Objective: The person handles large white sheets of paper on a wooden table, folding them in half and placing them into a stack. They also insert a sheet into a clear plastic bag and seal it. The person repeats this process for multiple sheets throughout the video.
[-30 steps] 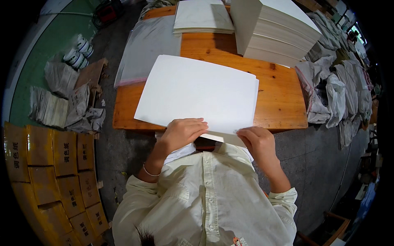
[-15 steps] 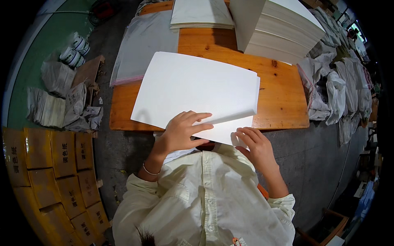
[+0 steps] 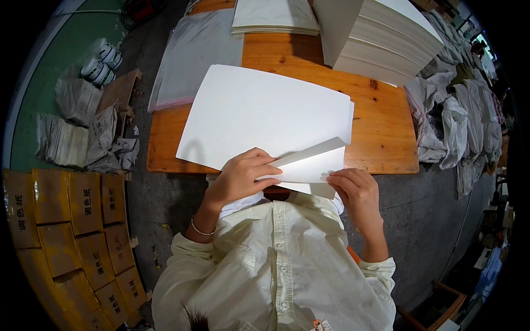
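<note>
White paper sheets lie in a slightly skewed stack on the wooden table, their near edge hanging over it. Along that near edge a flap of the top sheet is bent up, its underside in shadow. My left hand grips the near edge around its middle, thumb below and fingers over the paper. At the near right corner, my right hand pinches a sheet beneath the flap between thumb and fingertips. How many sheets each hand has hold of cannot be made out.
The wooden table also bears clear plastic sleeves, a flat white stack and a tall pile of white boards. Cartons are stacked on the left, near paint tubs. Crumpled sacks lie right of the table.
The top sheet's near right edge has risen into a bent flap. My right hand has moved slightly right and closed on the corner below it; the left hand's fingers have drawn together.
</note>
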`<state>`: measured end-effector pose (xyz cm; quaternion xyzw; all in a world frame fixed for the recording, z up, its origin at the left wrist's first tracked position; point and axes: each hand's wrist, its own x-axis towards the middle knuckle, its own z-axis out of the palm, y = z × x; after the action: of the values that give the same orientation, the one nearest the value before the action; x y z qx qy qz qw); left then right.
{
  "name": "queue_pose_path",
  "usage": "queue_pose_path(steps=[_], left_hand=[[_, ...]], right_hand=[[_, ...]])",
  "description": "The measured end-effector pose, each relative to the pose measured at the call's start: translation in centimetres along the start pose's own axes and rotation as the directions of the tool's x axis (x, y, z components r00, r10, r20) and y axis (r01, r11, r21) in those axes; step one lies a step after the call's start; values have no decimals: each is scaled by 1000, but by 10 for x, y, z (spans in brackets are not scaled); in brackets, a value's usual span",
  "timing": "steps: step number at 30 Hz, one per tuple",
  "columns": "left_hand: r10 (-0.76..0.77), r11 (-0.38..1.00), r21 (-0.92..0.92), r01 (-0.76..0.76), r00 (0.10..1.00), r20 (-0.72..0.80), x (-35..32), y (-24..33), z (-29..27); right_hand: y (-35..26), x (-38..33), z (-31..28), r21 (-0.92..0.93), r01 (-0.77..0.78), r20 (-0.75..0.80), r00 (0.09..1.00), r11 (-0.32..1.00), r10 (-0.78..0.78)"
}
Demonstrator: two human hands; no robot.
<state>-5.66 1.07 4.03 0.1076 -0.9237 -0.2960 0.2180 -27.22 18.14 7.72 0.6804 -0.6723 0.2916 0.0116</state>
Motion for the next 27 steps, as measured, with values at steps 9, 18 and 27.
queue_pose_path(steps=[9,18,27], left_hand=[[-16,997,68,27,988,-152,-2,-2,10],[-154,988,-34,152,916,-370,-9,-9,20],[20,1000,2,-20,1000,-10,2,0,2]], right_hand=[[-6,11,10,86,-84,-462,880,993,114],[-9,-10,12,-16,-38,234,971,999,41],[-2,-15,7,-33,51,241,970,998,-41]])
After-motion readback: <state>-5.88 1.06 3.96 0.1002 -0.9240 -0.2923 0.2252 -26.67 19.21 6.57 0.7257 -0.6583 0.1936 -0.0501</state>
